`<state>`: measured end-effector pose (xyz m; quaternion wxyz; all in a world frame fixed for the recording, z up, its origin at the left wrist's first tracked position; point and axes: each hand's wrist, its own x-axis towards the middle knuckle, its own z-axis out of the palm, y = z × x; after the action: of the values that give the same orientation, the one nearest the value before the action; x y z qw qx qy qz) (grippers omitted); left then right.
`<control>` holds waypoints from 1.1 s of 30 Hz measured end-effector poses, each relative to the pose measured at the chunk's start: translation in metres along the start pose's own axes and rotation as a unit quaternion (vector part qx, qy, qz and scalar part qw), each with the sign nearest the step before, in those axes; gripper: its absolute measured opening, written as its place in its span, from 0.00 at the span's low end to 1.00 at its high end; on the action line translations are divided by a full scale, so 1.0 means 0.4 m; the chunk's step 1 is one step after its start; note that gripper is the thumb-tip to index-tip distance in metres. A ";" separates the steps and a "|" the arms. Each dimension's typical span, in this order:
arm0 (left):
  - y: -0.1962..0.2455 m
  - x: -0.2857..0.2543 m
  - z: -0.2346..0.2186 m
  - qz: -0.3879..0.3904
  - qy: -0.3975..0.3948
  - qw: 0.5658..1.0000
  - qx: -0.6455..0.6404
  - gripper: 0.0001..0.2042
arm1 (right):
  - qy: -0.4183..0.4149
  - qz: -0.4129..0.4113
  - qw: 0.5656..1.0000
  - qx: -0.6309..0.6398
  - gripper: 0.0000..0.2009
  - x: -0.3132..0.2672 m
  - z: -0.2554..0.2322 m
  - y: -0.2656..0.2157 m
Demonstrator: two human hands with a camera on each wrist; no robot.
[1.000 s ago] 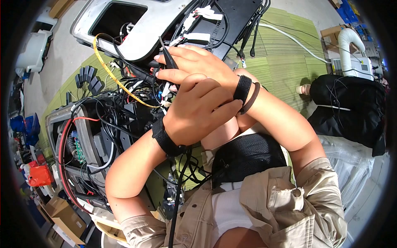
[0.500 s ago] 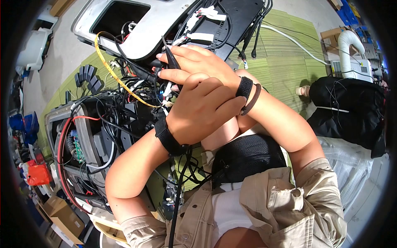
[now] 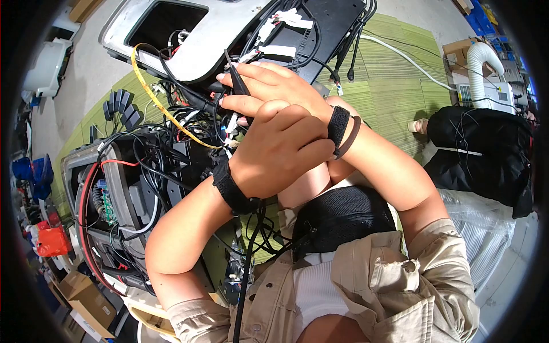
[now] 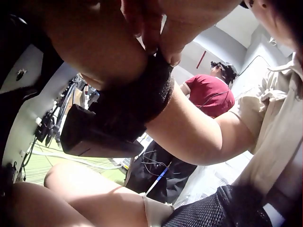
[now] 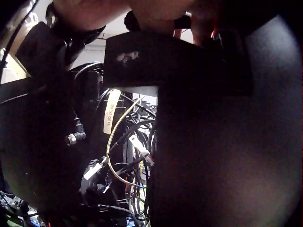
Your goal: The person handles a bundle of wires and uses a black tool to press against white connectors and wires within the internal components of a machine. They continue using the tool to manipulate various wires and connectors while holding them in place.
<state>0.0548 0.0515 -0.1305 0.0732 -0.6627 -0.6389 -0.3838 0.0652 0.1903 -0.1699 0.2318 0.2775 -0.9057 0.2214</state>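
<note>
My left hand (image 3: 280,148) crosses over the right one, its fingertips pinching the black strap (image 3: 338,124) on the right wrist. Close up in the left wrist view, fingers (image 4: 173,49) grip the strap's edge (image 4: 163,87). My right hand (image 3: 280,88) points leftward with its back up. A black pointed tool (image 3: 237,82) is held between its fingers, tip outward; the tool's rear part is hidden. White-tagged cables (image 3: 231,123) lie beside these fingers. In the right wrist view, fingers (image 5: 202,30) show at the top and dark shapes hide much.
A white-and-black housing (image 3: 214,43) lies ahead; an opened casing (image 3: 86,166) with tangled cables stands at the left. A yellow tape-like strip (image 3: 151,97) arches between them. Green matting (image 3: 394,68) covers the floor. A person in red (image 4: 213,94) appears in the left wrist view.
Both hands have shifted very slightly to the right since the earliest frame. The left hand's fingers have moved a little at the strap; the pointed tool stays between the right fingers.
</note>
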 end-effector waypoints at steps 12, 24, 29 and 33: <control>-0.002 0.003 0.004 -0.020 0.002 1.000 -0.014 0.12 | -0.003 -0.001 1.000 0.022 0.17 -0.001 0.001 0.002; 0.009 0.006 0.008 -0.054 0.022 0.998 0.008 0.20 | 0.012 0.004 1.000 0.004 0.17 0.003 0.004 -0.002; 0.011 0.016 -0.002 -0.007 0.062 0.997 0.036 0.19 | 0.017 0.023 0.999 0.044 0.16 0.006 -0.002 0.000; 0.018 0.010 -0.016 0.021 0.130 0.991 0.038 0.18 | 0.063 0.083 0.966 0.236 0.19 0.027 -0.045 -0.001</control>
<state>0.0583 0.0497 -0.1206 0.1886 -0.6175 -0.6237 -0.4406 0.0630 0.1952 -0.1496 0.1974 0.2332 -0.8312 0.4645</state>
